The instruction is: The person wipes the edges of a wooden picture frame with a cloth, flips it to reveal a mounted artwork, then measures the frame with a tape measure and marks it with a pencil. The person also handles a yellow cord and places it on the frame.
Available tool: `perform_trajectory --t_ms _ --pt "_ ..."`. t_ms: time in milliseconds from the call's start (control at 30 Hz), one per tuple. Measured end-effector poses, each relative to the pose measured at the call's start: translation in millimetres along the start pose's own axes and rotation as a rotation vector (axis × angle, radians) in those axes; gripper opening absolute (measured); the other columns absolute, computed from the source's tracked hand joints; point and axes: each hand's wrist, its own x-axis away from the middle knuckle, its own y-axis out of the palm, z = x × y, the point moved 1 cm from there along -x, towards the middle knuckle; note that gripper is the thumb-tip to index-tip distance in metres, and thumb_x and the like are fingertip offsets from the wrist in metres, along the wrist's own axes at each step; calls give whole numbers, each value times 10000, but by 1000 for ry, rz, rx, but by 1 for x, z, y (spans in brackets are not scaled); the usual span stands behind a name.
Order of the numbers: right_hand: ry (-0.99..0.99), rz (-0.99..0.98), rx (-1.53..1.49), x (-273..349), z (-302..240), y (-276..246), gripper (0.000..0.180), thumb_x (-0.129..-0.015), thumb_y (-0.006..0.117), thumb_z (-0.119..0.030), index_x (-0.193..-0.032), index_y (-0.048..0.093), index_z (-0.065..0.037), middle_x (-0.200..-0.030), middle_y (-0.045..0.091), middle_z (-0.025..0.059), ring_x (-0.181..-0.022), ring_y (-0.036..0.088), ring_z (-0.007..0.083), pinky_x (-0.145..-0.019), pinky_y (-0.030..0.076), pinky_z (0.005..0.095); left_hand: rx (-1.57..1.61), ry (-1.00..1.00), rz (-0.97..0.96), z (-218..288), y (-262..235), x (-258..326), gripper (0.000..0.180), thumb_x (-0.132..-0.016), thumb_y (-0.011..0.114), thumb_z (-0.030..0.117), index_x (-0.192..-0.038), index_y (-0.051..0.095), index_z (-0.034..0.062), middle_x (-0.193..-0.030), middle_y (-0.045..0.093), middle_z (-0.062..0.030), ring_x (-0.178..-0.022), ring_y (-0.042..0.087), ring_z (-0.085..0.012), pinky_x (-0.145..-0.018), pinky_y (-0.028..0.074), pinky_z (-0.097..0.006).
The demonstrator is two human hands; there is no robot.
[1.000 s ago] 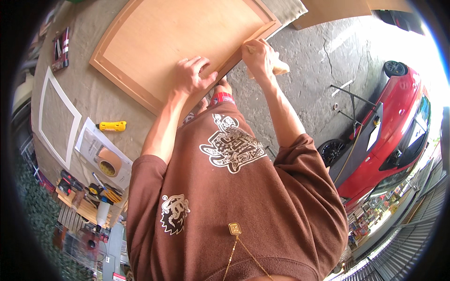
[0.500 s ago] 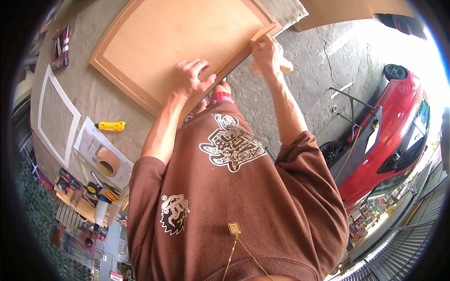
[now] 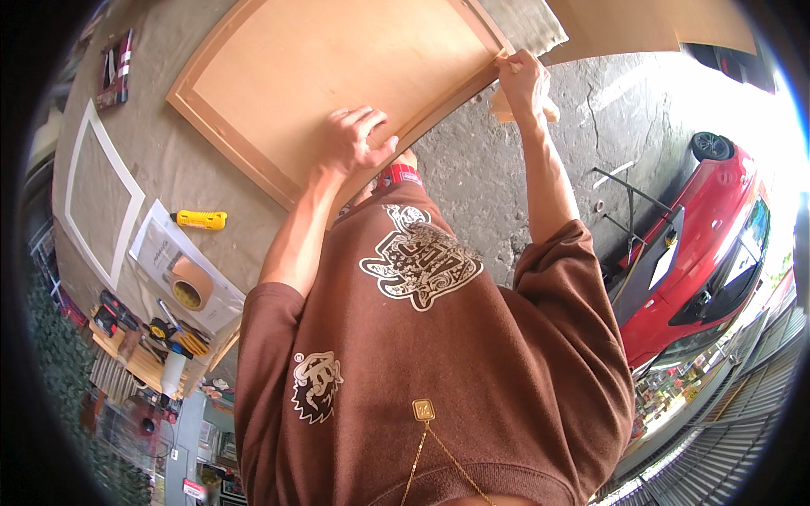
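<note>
The framed wooden panel (image 3: 337, 63) lies at upper centre. My left hand (image 3: 350, 143), loosely curled, seemingly empty, rests at its lower edge; at upper right, my right hand (image 3: 524, 84) closes round tan material (image 3: 503, 109) by its corner. Edge work, I judge, calling next for steady pressure.

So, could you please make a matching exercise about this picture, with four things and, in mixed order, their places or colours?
1. left hand
2. right hand
3. brown roll
4. car

A. red
B. at the wooden panel's right corner
C. lying on a white sheet
D. partway along the panel's near edge

Pairs: 1-D, 2-B, 3-C, 4-A
</note>
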Motion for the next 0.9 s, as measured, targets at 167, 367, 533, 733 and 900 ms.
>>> perform_trajectory --t_ms 167,367,533,733,900 --pt "2 24 10 -7 7 1 205 -717 717 -236 -762 643 -51 -843 653 154 -835 602 348 -776 450 434 -23 11 28 -3 5 1 256 -685 678 318 -778 603 92 -599 504 -10 -512 520 -185 -525 392 -331" --pt "-19 38 61 -12 9 -1 223 -722 716 -255 -772 647 -49 -855 653 153 -858 596 354 -783 444 442 -15 11 37 -5 5 3 251 -681 677 321 -787 604 106 -604 508 -9 -513 518 -184 -528 392 -331" --pt "-33 124 48 -6 10 4 214 -747 702 -256 -799 666 -52 -849 648 163 -832 600 351 -752 458 444 -18 6 25 -4 5 0 257 -679 677 332 -771 595 106 -609 514 -10 -513 524 -182 -524 400 -332" --pt "-183 181 -60 12 2 1 164 -813 640 -177 -896 694 -46 -783 619 169 -770 600 350 -701 471 432 -1 -10 20 -2 5 -1 262 -676 679 346 -743 587 109 -610 524 -9 -511 530 -183 -520 408 -331" --pt "-288 168 32 6 9 3 184 -833 622 -189 -917 692 -40 -797 626 180 -730 617 346 -695 487 417 -29 3 28 -1 5 -2 261 -682 677 353 -728 582 115 -611 532 -6 -508 528 -182 -518 408 -330"
